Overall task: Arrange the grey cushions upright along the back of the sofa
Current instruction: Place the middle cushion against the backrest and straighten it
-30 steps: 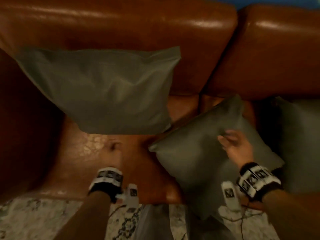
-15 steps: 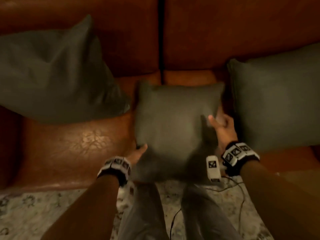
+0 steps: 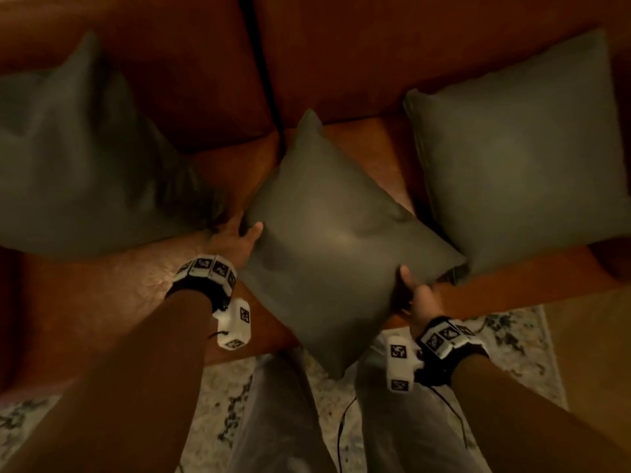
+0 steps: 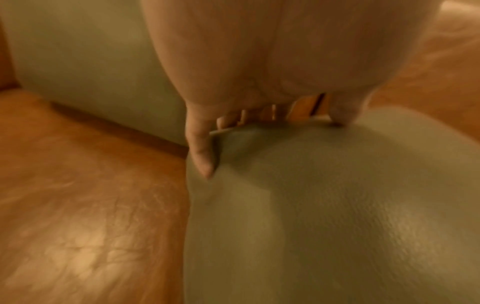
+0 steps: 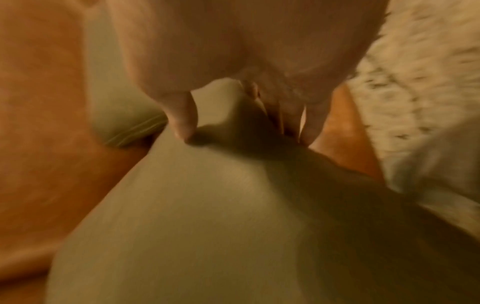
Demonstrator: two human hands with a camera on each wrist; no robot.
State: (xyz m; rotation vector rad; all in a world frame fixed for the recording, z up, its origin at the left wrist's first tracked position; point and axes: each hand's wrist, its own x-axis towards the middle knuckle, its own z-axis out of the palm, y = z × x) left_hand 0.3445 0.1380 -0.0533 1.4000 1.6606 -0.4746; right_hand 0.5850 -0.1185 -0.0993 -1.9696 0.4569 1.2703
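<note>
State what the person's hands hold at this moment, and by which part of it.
Both hold the middle grey cushion: the left hand grips its left edge, the right hand its lower right edge, thumbs on the front.

Your sofa (image 3: 102, 302): brown leather, worn shiny patch on seat, dark seam splitting backrest in two. Left grey cushion (image 3: 85, 172) sits on seat, leaning against back. Right grey cushion (image 3: 519, 158) same deal, upright against back. Sofa stands on patterned pale rug (image 3: 512, 353), which you see along front edge.
</note>
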